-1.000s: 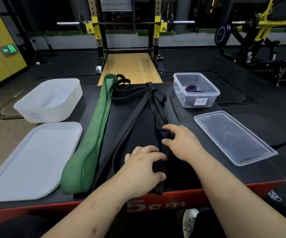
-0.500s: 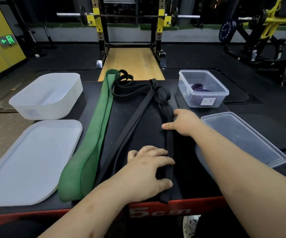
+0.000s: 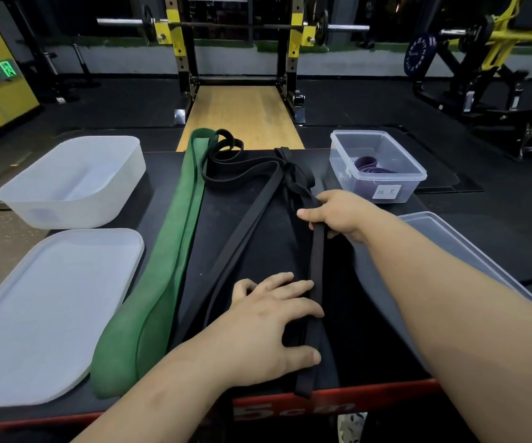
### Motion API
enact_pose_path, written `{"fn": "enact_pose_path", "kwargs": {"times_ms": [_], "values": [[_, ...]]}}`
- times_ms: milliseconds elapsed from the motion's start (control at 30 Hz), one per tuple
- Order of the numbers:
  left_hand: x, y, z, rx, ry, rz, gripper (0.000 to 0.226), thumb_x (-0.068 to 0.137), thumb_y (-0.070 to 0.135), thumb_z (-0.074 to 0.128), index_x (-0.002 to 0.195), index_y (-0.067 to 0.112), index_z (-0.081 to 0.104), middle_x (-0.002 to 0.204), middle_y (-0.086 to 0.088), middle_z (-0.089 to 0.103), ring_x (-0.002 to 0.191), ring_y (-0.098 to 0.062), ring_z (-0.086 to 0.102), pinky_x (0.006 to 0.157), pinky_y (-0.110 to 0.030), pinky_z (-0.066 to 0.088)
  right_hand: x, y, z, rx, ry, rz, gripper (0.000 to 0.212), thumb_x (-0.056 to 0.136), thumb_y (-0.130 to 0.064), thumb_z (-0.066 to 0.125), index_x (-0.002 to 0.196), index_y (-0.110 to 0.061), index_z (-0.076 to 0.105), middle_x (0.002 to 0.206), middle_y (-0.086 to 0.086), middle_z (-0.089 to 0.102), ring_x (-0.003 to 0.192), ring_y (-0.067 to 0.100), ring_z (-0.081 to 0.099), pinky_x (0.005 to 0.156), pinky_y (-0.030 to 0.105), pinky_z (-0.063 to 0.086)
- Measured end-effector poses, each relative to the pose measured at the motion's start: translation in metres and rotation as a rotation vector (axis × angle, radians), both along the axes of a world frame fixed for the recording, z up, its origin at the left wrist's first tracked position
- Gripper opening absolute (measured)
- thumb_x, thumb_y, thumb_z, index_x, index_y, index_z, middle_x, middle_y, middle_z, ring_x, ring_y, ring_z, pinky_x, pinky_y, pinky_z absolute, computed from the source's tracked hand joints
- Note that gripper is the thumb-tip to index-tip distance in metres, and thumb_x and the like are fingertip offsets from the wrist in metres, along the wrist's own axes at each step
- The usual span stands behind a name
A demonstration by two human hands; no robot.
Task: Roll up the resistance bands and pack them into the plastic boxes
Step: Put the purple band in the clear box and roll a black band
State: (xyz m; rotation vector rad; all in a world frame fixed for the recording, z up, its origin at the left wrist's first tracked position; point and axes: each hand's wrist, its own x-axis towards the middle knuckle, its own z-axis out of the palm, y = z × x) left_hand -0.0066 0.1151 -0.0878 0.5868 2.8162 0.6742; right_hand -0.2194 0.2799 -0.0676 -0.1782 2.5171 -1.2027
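Now | R hand [image 3: 341, 215] gripping black band [image 3: 317, 266] further up | L hand [image 3: 271, 321] fingers flat

desk [image 3: 252, 225] has green band [image 3: 175, 251], black bands [image 3: 317, 266] mid; frosted box [image 3: 66, 212], frosted lid [image 3: 50, 308] left edge; clear box [image 3: 354, 183], clear lid [image 3: 469, 251] right

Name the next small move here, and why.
Probably the left hand should start curling the near end of the black band into a roll: that hand presses it at the table edge, and the right hand grips it farther up, stretched straight.
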Motion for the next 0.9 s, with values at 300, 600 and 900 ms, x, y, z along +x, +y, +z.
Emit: {"fn": "enact_pose_path", "kwargs": {"times_ms": [300,600,900], "values": [[-0.003,-0.002,-0.002,-0.07,0.07,-0.058,0.057,0.088,0.072,0.057,0.139,0.051,0.042,0.164,0.026,0.009,0.15,0.004,-0.013,0.121,-0.041,-0.005,0.003,0.022,0.007,-0.4,-0.343,0.128,0.022,0.093,-0.022,0.074,0.098,-0.005,0.062,0.087,0.008,0.064,0.092,0.028,0.073,0.079,0.037,0.061],[-0.042,0.005,0.018,-0.231,0.09,-0.276,0.059,0.073,0.074,0.072,0.116,0.039,0.054,0.17,0.001,0.007,0.155,-0.007,-0.017,0.125,-0.052,-0.01,0.005,0.018,-0.004,-0.461,-0.388,0.064,0.054,0.094,0.001,0.07,0.133,-0.017,0.038,0.088,0.012,0.074,0.083,0.025,0.076,0.068,0.038,0.063],[-0.07,-0.002,0.016,-0.188,0.048,-0.25,0.047,0.088,0.062,0.065,0.126,0.038,0.051,0.162,0.013,0.026,0.152,-0.003,0.01,0.127,-0.05,-0.001,-0.01,0.004,-0.01,-0.66,-0.258,-0.165,0.064,0.096,0.003,0.065,0.152,-0.003,0.034,0.101,0.017,0.074,0.092,0.03,0.078,0.094,0.048,0.06]]}}
